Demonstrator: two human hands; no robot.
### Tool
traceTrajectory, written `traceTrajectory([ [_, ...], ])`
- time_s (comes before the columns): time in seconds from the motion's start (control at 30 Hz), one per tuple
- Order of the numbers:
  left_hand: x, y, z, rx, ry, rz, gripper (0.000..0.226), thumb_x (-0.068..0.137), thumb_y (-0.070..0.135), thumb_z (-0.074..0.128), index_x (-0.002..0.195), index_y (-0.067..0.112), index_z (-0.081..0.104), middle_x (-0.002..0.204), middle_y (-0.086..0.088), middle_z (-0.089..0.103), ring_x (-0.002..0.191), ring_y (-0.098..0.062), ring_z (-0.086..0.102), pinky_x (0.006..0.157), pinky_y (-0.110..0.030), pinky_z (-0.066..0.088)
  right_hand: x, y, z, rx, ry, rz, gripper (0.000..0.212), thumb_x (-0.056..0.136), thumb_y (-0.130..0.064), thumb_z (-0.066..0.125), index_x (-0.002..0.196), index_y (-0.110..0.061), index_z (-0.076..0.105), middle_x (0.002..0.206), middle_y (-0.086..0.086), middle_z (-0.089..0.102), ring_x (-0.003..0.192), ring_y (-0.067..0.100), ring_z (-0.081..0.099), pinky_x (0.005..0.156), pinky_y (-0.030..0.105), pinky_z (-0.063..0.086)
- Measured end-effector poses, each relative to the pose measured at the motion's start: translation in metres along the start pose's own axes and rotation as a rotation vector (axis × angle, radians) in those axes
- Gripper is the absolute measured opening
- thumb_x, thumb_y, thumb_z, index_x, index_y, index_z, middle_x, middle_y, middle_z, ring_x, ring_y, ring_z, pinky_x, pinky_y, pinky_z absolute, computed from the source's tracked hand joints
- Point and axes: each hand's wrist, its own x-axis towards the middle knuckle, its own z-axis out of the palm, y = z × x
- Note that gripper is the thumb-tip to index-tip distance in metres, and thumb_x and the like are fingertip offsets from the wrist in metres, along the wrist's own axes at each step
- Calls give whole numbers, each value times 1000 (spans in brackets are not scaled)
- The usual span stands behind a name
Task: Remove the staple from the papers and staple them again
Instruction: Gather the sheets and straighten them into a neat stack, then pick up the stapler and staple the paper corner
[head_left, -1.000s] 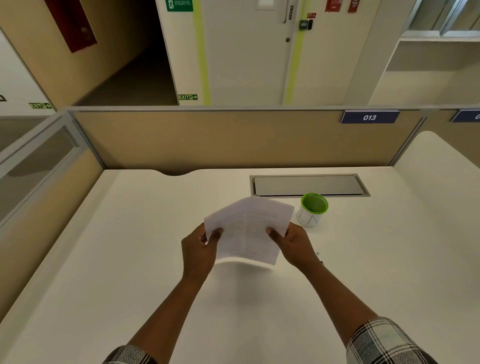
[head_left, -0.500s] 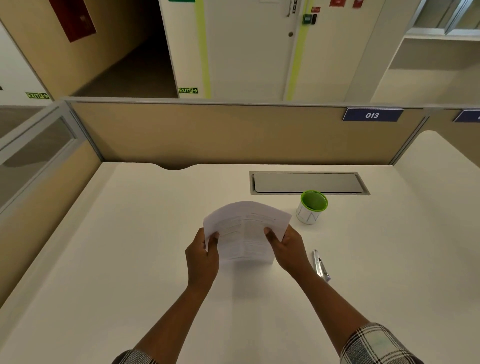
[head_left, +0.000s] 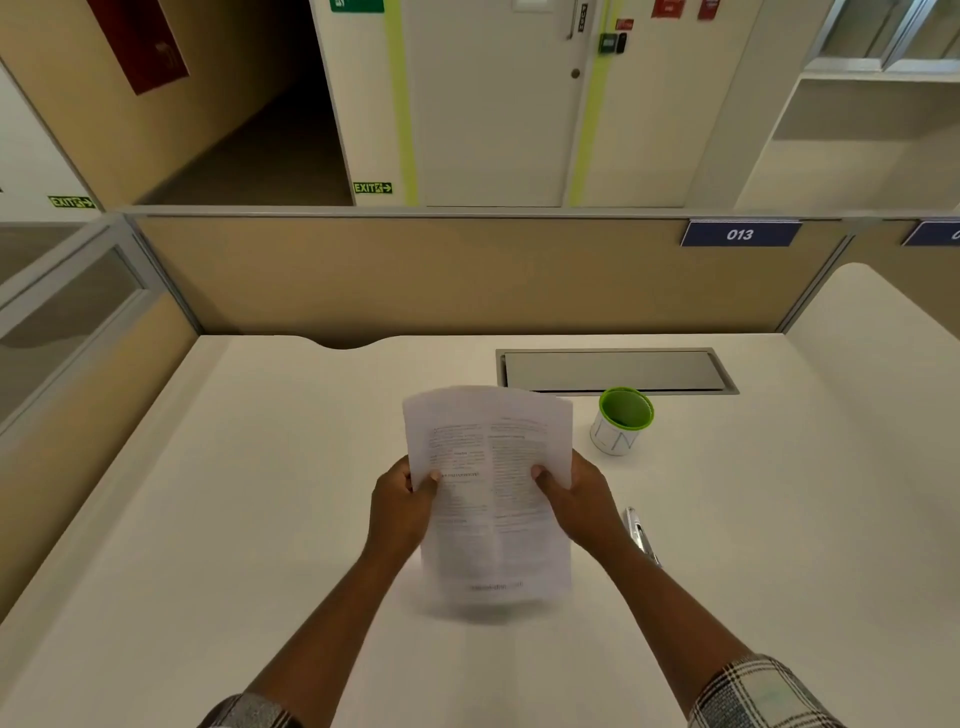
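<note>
The printed papers (head_left: 491, 493) are held upright above the white desk (head_left: 234, 519), text facing me, motion-blurred at the bottom. My left hand (head_left: 402, 506) grips their left edge with the thumb on the front. Their right edge is pinched by my right hand (head_left: 574, 499) the same way. A silver stapler (head_left: 640, 535) lies on the desk just right of my right wrist, partly hidden by it. No staple can be made out on the sheets.
A white cup with a green inside (head_left: 621, 421) stands right of the papers. Behind it a grey cable flap (head_left: 615, 370) is set into the desk. Tan partition walls (head_left: 415, 275) close the desk at the back and left.
The papers have turned from lying tilted and sideways to upright with the long side vertical, and both hands have shifted with them. The stapler has come into view beside my right wrist.
</note>
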Motion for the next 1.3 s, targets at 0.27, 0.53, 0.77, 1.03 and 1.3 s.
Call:
traceTrajectory([
  [0.27, 15, -2, 0, -221, -285, -270, 24, 91, 17, 63, 115, 13, 66, 112, -8, 73, 99, -29, 70, 90, -51, 56, 0, 8, -11, 216, -95, 200, 15, 91, -25, 63, 104, -30, 65, 105, -5, 72, 92, 14, 70, 74, 27, 56],
  [0.53, 15, -6, 8, -45, -194, -222, 16, 92, 19, 62, 107, 19, 66, 105, -2, 73, 93, -23, 71, 84, -43, 59, -1, 16, -9, 160, -95, 245, 27, 91, -29, 61, 117, -22, 62, 108, -4, 71, 95, 16, 69, 82, 38, 58],
  [0.77, 16, -6, 5, 13, -206, -155, 17, 88, 18, 67, 105, 20, 66, 103, 0, 73, 91, -21, 71, 76, -34, 59, -4, 17, -5, 237, -97, 271, 25, 91, -26, 62, 116, -23, 64, 108, -5, 72, 95, 15, 70, 83, 38, 58],
  [1.03, 33, -12, -2, 248, -170, -46, 27, 87, 11, 67, 113, 7, 67, 108, -7, 71, 94, -24, 67, 84, -36, 55, -6, 31, -37, 114, -30, 387, 16, 94, -28, 56, 96, -14, 63, 88, -1, 74, 78, 16, 71, 71, 29, 50],
  [1.3, 51, -19, -2, 442, -264, 27, 27, 85, 14, 68, 112, 8, 68, 105, -8, 72, 91, -25, 67, 79, -33, 55, -5, 87, -88, -683, -1, 490, 27, 90, -30, 49, 116, -24, 52, 108, 5, 64, 97, 25, 63, 86, 37, 50],
])
